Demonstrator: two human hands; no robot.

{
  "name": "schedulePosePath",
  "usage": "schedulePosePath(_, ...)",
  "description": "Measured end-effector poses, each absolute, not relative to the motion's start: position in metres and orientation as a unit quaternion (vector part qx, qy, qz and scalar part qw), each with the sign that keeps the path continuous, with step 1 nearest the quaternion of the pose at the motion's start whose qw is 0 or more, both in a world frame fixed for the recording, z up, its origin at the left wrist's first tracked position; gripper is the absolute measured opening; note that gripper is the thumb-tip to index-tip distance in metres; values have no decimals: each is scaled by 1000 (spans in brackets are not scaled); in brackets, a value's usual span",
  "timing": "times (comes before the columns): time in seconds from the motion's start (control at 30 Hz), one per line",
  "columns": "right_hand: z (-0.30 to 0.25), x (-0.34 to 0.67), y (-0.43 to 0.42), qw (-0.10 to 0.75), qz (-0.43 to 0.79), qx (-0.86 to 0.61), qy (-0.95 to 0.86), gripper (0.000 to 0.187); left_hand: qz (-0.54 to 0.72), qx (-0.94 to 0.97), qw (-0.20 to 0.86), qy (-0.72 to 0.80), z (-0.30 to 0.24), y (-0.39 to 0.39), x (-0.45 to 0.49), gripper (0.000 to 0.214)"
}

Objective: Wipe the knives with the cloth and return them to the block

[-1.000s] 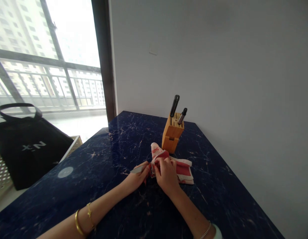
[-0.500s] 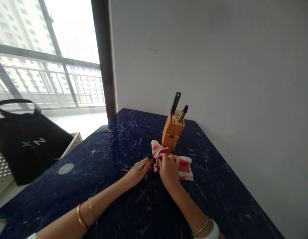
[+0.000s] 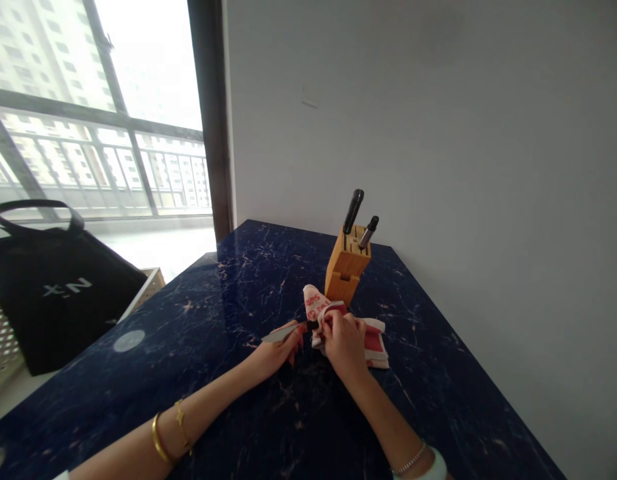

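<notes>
My left hand (image 3: 281,347) is closed around a small knife (image 3: 278,335), near where blade and handle meet. Its grey blade points left, and the dark end of its handle points right toward a red and white cloth (image 3: 317,301). My right hand (image 3: 346,340) pinches a fold of that cloth against the handle's end. The rest of the cloth lies on the table on both sides of the right hand. Just behind the cloth stands a wooden knife block (image 3: 342,272), with a black-handled knife (image 3: 354,210) and a second tool with a black and silver handle (image 3: 369,232) in its slots.
The dark blue marbled table (image 3: 198,427) runs back to a grey wall (image 3: 438,133). At the left, a black bag (image 3: 68,293) rests by a perforated basket (image 3: 3,347) below the window. A pale round spot (image 3: 129,341) marks the tabletop's left side.
The right hand and the cloth fold have shifted slightly right along the handle's end, and more of the dark handle shows. My left hand keeps its hold on the knife.
</notes>
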State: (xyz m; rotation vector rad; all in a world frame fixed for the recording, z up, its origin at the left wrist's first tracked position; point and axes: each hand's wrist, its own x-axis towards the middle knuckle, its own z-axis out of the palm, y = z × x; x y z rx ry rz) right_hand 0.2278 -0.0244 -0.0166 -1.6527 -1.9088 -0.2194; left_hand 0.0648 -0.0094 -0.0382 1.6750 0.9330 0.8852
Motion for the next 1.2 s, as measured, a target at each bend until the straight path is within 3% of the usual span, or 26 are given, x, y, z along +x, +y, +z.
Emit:
schedulePosePath(0.7, -10, 214, -35, 326, -41, -565, -757, 11, 366, 704, 485, 367, -32, -14, 67, 35)
schedulePosePath(1.2, -15, 224, -29, 309, -69, -605, -730, 10, 386, 658, 515, 391, -37, -11, 65, 37)
